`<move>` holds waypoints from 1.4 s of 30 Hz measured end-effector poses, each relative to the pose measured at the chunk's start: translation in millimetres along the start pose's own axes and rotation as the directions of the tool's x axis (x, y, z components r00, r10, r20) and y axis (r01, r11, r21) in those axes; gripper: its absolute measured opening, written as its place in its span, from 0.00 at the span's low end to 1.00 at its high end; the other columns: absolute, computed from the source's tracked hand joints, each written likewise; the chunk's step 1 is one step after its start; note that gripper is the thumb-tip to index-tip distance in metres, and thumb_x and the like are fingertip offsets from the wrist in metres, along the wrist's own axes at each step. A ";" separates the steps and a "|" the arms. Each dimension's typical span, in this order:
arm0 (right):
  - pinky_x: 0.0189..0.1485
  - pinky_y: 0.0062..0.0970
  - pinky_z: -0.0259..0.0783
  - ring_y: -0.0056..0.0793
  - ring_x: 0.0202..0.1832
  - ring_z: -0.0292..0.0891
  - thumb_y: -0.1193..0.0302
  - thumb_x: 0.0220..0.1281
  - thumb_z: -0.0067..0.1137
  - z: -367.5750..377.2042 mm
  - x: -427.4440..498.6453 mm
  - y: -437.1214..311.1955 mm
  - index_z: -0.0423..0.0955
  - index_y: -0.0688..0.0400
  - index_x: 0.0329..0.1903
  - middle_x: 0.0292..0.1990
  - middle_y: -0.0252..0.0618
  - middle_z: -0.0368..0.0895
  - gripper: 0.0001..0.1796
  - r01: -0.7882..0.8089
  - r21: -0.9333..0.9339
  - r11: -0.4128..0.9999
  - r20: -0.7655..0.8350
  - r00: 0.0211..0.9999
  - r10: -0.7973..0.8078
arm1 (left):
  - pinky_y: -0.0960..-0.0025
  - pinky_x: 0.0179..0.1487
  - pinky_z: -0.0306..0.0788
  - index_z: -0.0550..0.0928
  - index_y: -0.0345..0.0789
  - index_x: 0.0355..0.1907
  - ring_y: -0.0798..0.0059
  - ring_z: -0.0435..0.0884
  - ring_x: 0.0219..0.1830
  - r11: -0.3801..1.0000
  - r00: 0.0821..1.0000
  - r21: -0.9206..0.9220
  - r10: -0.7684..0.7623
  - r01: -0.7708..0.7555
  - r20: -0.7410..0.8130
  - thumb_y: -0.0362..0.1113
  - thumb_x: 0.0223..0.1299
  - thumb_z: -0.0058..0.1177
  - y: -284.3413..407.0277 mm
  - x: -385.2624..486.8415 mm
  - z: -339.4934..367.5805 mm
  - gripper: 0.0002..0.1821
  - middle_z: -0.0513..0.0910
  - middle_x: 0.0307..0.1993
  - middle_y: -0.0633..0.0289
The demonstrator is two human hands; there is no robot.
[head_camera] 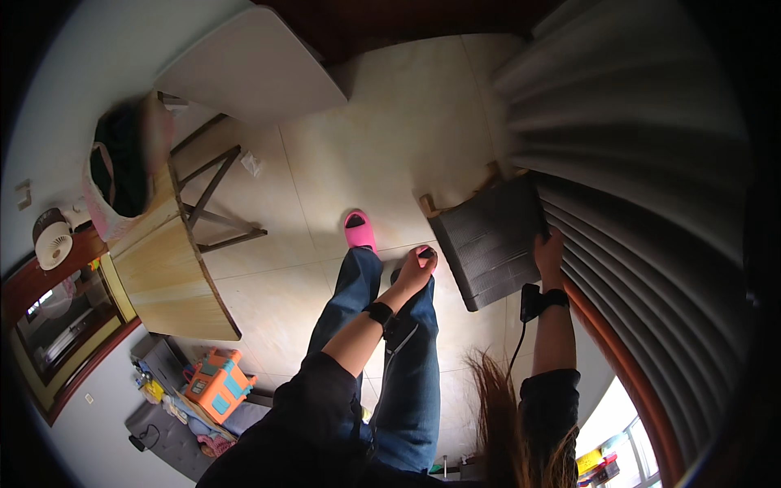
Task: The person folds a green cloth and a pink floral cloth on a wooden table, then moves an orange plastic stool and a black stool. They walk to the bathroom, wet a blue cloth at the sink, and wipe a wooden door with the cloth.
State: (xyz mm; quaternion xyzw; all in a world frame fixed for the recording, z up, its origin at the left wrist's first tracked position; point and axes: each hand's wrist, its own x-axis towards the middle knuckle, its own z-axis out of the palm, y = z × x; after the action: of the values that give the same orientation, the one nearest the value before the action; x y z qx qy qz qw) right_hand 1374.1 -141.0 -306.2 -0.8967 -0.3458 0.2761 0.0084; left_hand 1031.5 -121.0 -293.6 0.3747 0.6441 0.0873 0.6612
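Note:
At the right, my right hand grips the near right edge of a dark grey ribbed panel, which looks like the top of a small stool or chair. Wooden parts stick out at its far side. Pleated grey curtains hang just right of that hand. My left hand is in front of my legs, over the pink slipper on my right foot, its fingers curled; I see nothing held in it. Another pink slipper is on my left foot. Black bands circle both wrists, and a cable runs from the right one.
A wooden table with dark metal legs stands at the left, a fabric-lined basket on it. Behind is a pale tabletop. An orange and teal box sits at the lower left. Grey curtains line the right.

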 end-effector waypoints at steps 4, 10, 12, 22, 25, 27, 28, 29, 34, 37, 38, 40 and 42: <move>0.64 0.41 0.59 0.55 0.62 0.60 0.61 0.59 0.55 14.1 30.9 -3.1 0.56 0.66 0.64 0.60 0.59 0.61 0.35 0.056 -0.052 0.997 0.146 0.988 -0.048 | 0.70 0.46 0.73 0.62 0.25 0.54 0.71 0.79 0.43 0.997 0.993 -0.026 -0.075 0.078 0.087 0.45 0.59 0.56 -13.7 41.5 21.7 0.31 0.80 0.38 0.53; 0.62 0.38 0.60 0.49 0.60 0.63 0.59 0.52 0.64 26.0 64.0 13.3 0.54 0.66 0.64 0.59 0.57 0.64 0.42 -0.007 0.195 0.981 0.276 0.960 -0.048 | 0.69 0.45 0.70 0.73 0.26 0.45 0.71 0.78 0.42 0.986 0.989 -0.133 -0.083 0.098 0.120 0.46 0.59 0.55 -36.3 80.5 42.0 0.23 0.80 0.38 0.56; 0.60 0.36 0.63 0.44 0.59 0.64 0.62 0.48 0.68 20.0 68.1 8.2 0.55 0.65 0.65 0.59 0.53 0.65 0.44 -0.141 0.342 0.929 0.359 0.933 0.009 | 0.69 0.44 0.70 0.75 0.27 0.43 0.71 0.77 0.40 0.969 0.988 -0.232 -0.057 0.090 0.144 0.45 0.60 0.55 -32.0 82.7 39.0 0.20 0.81 0.36 0.58; 0.54 0.33 0.68 0.38 0.52 0.73 0.61 0.45 0.71 17.4 18.0 -110.0 0.66 0.64 0.55 0.49 0.48 0.76 0.36 0.058 0.348 0.936 0.494 0.837 -0.235 | 0.70 0.56 0.65 0.65 0.33 0.57 0.77 0.70 0.53 0.948 0.993 -0.315 -0.013 0.050 0.120 0.40 0.64 0.51 -42.8 46.0 -73.0 0.22 0.75 0.49 0.64; 0.50 0.33 0.70 0.42 0.48 0.75 0.62 0.45 0.70 20.3 12.8 -178.3 0.66 0.65 0.53 0.46 0.50 0.77 0.35 0.167 0.308 0.937 0.458 0.837 -0.300 | 0.68 0.57 0.66 0.60 0.37 0.61 0.74 0.70 0.55 0.884 0.994 -0.463 -0.020 0.066 0.104 0.46 0.63 0.52 -49.2 51.8 -106.5 0.29 0.72 0.53 0.63; 0.50 0.33 0.70 0.44 0.49 0.75 0.62 0.46 0.70 16.4 22.6 -232.9 0.65 0.65 0.54 0.46 0.52 0.77 0.35 0.304 0.183 0.935 0.424 0.834 -0.354 | 0.66 0.56 0.66 0.60 0.38 0.62 0.73 0.70 0.55 0.792 0.978 -0.575 -0.148 0.207 0.148 0.49 0.62 0.53 -44.9 60.9 -122.7 0.31 0.72 0.53 0.63; 0.50 0.34 0.70 0.45 0.48 0.75 0.61 0.46 0.70 16.8 27.0 -260.9 0.66 0.64 0.52 0.44 0.53 0.77 0.34 0.358 0.216 0.908 0.409 0.812 -0.417 | 0.65 0.55 0.68 0.60 0.40 0.62 0.73 0.70 0.56 0.791 0.975 -0.570 -0.185 0.223 0.124 0.51 0.61 0.52 -42.2 62.1 -130.4 0.32 0.71 0.54 0.64; 0.49 0.35 0.70 0.45 0.48 0.75 0.61 0.45 0.70 18.7 30.1 -288.4 0.66 0.64 0.52 0.44 0.53 0.77 0.34 0.426 0.247 0.871 0.392 0.778 -0.491 | 0.65 0.55 0.68 0.60 0.40 0.62 0.73 0.70 0.56 0.763 0.980 -0.615 -0.160 0.200 0.119 0.52 0.61 0.52 -38.8 64.0 -139.5 0.32 0.71 0.54 0.64; 0.49 0.37 0.69 0.48 0.48 0.74 0.58 0.44 0.69 26.5 24.8 -405.1 0.67 0.62 0.49 0.43 0.52 0.77 0.33 0.640 0.153 0.753 0.469 0.623 -0.625 | 0.60 0.61 0.65 0.60 0.42 0.63 0.73 0.67 0.61 0.576 0.978 -0.807 -0.209 0.128 0.006 0.53 0.61 0.51 -22.3 35.7 -170.5 0.32 0.67 0.59 0.64; 0.50 0.37 0.69 0.49 0.48 0.73 0.57 0.43 0.69 50.7 5.1 -478.3 0.67 0.61 0.50 0.45 0.52 0.76 0.33 0.733 0.087 0.675 0.548 0.531 -0.647 | 0.63 0.61 0.66 0.59 0.41 0.63 0.73 0.69 0.59 0.418 0.979 -0.908 -0.183 -0.004 -0.088 0.51 0.64 0.48 -17.0 14.9 -205.9 0.30 0.68 0.58 0.62; 0.51 0.37 0.69 0.49 0.49 0.73 0.57 0.43 0.69 62.7 -0.5 -503.6 0.67 0.61 0.50 0.46 0.51 0.76 0.34 0.756 0.083 0.649 0.558 0.504 -0.659 | 0.64 0.61 0.66 0.59 0.40 0.63 0.73 0.69 0.59 0.412 0.971 -0.911 -0.224 0.011 -0.089 0.51 0.64 0.48 -17.1 13.7 -222.3 0.31 0.68 0.58 0.61; 0.51 0.38 0.69 0.48 0.49 0.72 0.57 0.43 0.69 90.5 -11.6 -549.0 0.67 0.61 0.51 0.47 0.50 0.75 0.34 0.795 0.076 0.601 0.580 0.455 -0.676 | 0.66 0.61 0.66 0.59 0.36 0.62 0.72 0.69 0.59 0.394 0.950 -0.919 -0.291 0.008 -0.116 0.55 0.62 0.48 -20.0 12.5 -253.8 0.34 0.69 0.58 0.61; 0.53 0.38 0.67 0.49 0.52 0.71 0.56 0.44 0.69 122.4 -11.7 -592.9 0.66 0.62 0.55 0.50 0.52 0.74 0.38 0.837 0.087 0.540 0.576 0.400 -0.713 | 0.67 0.60 0.66 0.60 0.40 0.63 0.73 0.70 0.58 0.386 0.929 -0.923 -0.348 0.017 -0.128 0.56 0.61 0.49 -23.6 30.2 -282.2 0.34 0.68 0.58 0.63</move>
State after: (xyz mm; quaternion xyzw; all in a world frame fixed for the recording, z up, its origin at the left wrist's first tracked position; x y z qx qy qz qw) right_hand 940.7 281.2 -282.0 -0.5043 -0.7380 0.4443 -0.0604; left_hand 768.7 -11.4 -300.6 -0.1375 0.6222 0.4045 0.6560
